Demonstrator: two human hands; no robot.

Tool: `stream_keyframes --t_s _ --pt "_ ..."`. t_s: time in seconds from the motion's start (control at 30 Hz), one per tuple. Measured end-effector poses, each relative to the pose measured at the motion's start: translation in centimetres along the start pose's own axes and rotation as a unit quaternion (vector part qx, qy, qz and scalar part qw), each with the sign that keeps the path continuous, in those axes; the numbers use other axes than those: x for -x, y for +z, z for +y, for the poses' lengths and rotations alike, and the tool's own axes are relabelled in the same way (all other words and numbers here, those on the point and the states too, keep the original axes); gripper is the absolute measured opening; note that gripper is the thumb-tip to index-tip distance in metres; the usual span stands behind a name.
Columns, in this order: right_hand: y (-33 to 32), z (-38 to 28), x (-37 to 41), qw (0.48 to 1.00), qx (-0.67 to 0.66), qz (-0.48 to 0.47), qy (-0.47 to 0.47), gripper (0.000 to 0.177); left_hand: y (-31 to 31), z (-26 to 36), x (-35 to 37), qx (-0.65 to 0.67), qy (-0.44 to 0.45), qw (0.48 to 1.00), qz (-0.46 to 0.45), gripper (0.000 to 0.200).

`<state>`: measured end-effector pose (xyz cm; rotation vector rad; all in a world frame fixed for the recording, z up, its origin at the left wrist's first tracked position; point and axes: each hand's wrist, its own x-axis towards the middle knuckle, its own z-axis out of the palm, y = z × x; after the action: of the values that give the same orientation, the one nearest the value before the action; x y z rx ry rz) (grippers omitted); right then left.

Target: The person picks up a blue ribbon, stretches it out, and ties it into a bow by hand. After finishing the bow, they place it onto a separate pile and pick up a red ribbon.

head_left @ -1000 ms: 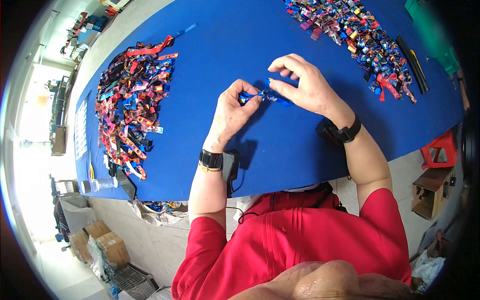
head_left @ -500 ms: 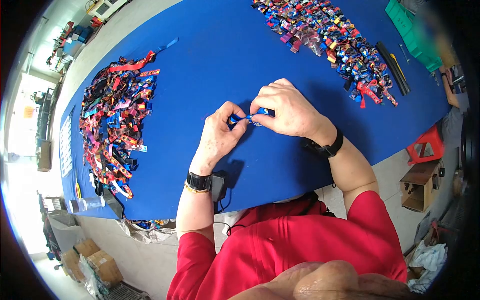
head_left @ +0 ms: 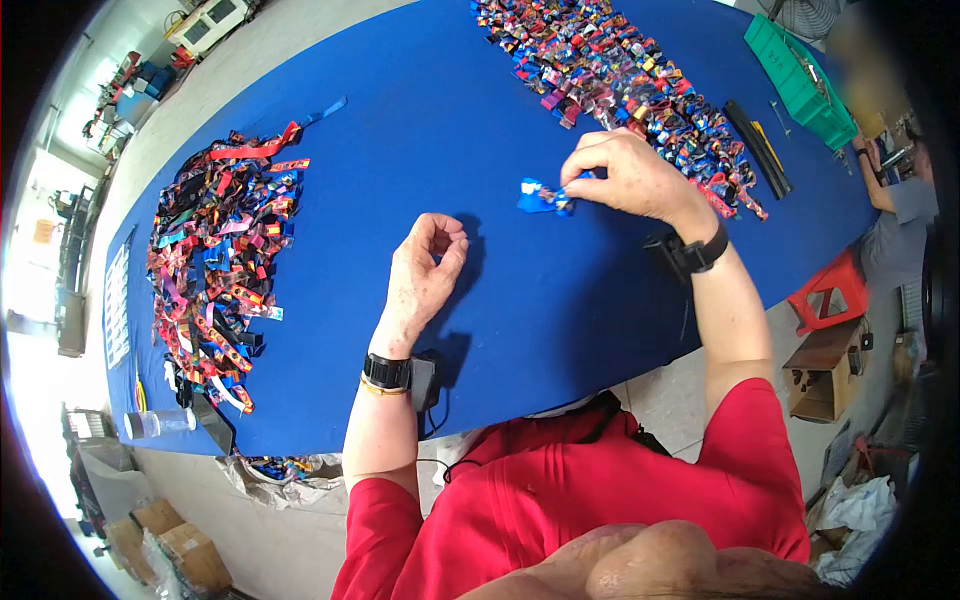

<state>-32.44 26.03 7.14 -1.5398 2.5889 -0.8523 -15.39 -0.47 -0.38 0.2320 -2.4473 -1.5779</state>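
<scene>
My right hand pinches a short knotted ribbon, blue with a printed pattern, between thumb and fingers. The ribbon hangs out to the left of the fingertips, above the blue table. Just beyond this hand lies a broad band of knotted ribbon pieces in many colours. My left hand is lower and to the left, its fingers curled toward the thumb; nothing shows in it. Farther left lies a pile of loose printed ribbon strips, mostly red, black and blue.
At the far right stand a green crate, a black bar and a red stool. A clear bottle lies at the left table edge. Another person's arm shows at the right. A cardboard box stands below.
My hands have separated. The right hand has carried the knotted ribbon up and right toward the band of pieces; the left has let go of it. The camera view has shifted slightly.
</scene>
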Motion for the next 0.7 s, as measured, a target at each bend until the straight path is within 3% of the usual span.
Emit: stream_keyframes --t_s 0.1,0.2,0.4,0.7 --pt "-1.2 3.8 -0.2 0.995 0.1 -0.017 0.022 0.014 0.0 -0.4 0.0 0.003 0.004 1.0 -0.005 0.012" --pt "-1.5 7.6 -0.4 0.985 0.161 0.051 0.02 0.014 0.2 -0.9 -0.1 0.006 -0.007 1.0 -0.007 0.011" --pt "-1.0 11.8 -1.6 0.968 0.217 0.126 0.026 0.012 0.3 -1.3 -0.1 0.014 -0.008 1.0 -0.014 0.011" --pt "-0.3 14.1 -2.7 0.957 0.24 0.152 0.06 0.009 0.2 -0.7 0.1 0.002 -0.012 1.0 -0.02 0.011"
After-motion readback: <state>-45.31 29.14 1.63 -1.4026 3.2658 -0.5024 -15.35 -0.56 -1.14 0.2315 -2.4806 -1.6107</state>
